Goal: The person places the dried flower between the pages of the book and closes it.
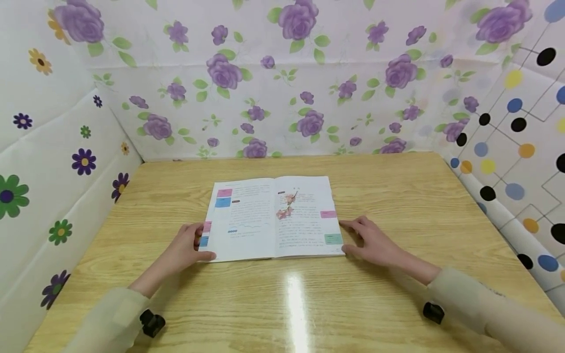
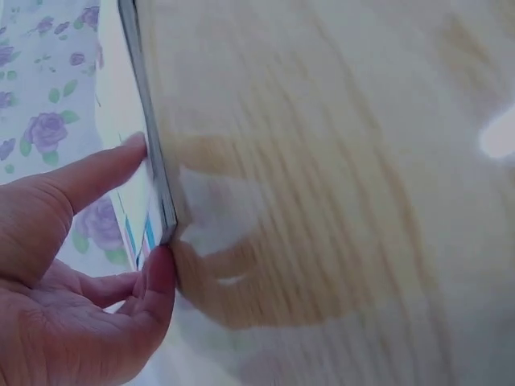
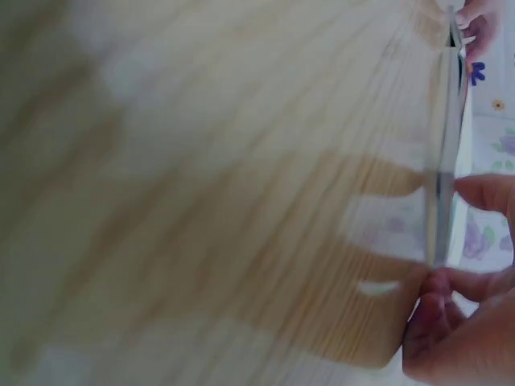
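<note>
An open book (image 1: 247,247) lies flat on the wooden table, its pages bearing print, coloured boxes and a pink blossom picture on the right page. My left hand (image 1: 181,249) holds its lower left corner, thumb on the page and fingers bent at the side edge. At the lower right corner, my right hand (image 1: 372,242) has its thumb on the page corner and its other fingers against the right edge. In the left wrist view the left thumb (image 2: 109,169) rests on the book's pages. The right wrist view shows the right hand (image 3: 475,322) pinching the book's edge (image 3: 439,161).
The glossy table (image 1: 375,304) reflects a bright light strip in front of the book. A purple-rose cloth (image 1: 273,93) stands behind, with a flowered cloth (image 1: 39,162) at left and a dotted cloth (image 1: 521,162) at right. Black wrist cameras (image 1: 152,323) sit at both sleeves.
</note>
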Available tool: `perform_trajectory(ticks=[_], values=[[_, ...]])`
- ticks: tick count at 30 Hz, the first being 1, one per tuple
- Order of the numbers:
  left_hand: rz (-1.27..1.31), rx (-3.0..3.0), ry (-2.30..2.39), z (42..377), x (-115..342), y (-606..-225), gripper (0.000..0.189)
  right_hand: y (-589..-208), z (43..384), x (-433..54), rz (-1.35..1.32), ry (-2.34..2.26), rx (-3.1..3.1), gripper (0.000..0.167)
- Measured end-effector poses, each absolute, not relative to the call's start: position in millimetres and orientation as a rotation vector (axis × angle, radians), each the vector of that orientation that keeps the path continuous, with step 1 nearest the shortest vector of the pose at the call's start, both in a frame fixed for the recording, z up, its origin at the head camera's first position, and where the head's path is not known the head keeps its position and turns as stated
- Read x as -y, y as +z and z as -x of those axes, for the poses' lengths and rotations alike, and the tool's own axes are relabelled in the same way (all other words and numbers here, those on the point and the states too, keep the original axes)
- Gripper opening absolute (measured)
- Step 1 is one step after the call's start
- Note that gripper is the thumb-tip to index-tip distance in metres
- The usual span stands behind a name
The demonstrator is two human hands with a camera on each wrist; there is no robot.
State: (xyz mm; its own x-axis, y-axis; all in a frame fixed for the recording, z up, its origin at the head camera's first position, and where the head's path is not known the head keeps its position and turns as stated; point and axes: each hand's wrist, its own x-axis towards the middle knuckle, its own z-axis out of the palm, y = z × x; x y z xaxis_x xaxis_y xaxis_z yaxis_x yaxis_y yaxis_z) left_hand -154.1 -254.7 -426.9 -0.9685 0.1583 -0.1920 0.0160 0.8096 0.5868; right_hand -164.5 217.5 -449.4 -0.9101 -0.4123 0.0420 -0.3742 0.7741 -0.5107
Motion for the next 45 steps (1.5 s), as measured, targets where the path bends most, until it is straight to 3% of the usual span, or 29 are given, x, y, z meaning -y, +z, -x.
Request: perform_trajectory(ticks=[18, 45], values=[[0.097, -2.659, 1.044, 161.9, 251.8, -425.2, 0.081, -447.4, 181.1, -222.7, 0.756, -1.006, -2.639, 0.072], [0.183, -2.603, 1.22, 152.7, 255.6, -425.2, 0.073, -444.3, 179.3, -221.9, 0.783, -1.025, -2.602, 0.071]])
